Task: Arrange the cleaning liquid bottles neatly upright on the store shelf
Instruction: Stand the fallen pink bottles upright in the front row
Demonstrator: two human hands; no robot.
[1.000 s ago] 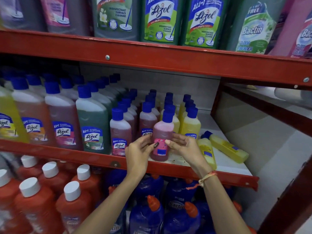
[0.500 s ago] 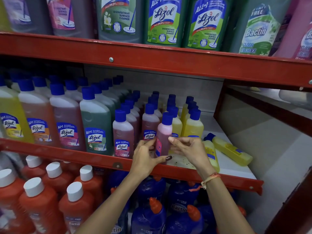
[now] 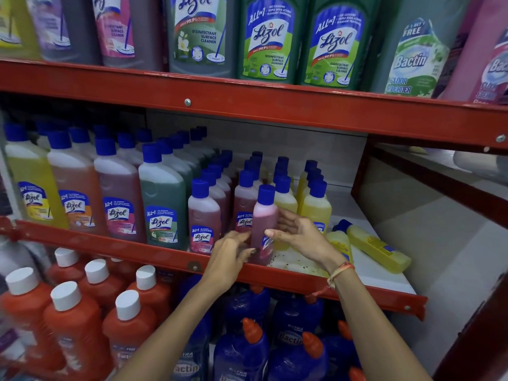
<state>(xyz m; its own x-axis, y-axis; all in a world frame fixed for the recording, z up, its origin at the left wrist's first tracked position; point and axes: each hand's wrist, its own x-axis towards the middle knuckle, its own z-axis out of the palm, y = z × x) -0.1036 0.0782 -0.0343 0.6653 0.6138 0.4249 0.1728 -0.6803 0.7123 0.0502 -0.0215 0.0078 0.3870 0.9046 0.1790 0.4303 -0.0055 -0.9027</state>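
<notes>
A small pink bottle [image 3: 264, 215] with a blue cap stands upright at the front of the middle shelf [image 3: 297, 284], its label turned towards the right. My left hand [image 3: 230, 255] grips its lower left side. My right hand [image 3: 301, 237] holds its right side, thumb on the front. Rows of small upright pink bottles [image 3: 204, 215] and yellow bottles [image 3: 316, 209] stand just behind and beside it. Two yellow bottles lie flat on the shelf to the right, one [image 3: 377, 250] further out and one [image 3: 340, 242] partly hidden by my right wrist.
Large blue-capped bottles [image 3: 162, 207] fill the left of the middle shelf. Big bottles [image 3: 268, 39] line the top shelf, and orange bottles [image 3: 71, 325] and dark blue bottles [image 3: 242, 350] the bottom one. White shelf surface [image 3: 384, 279] shows at the right, by a red upright [image 3: 362, 166].
Between my hands the pink bottle has been turned, so its label now faces right instead of forward. It stays upright in the same spot at the shelf front.
</notes>
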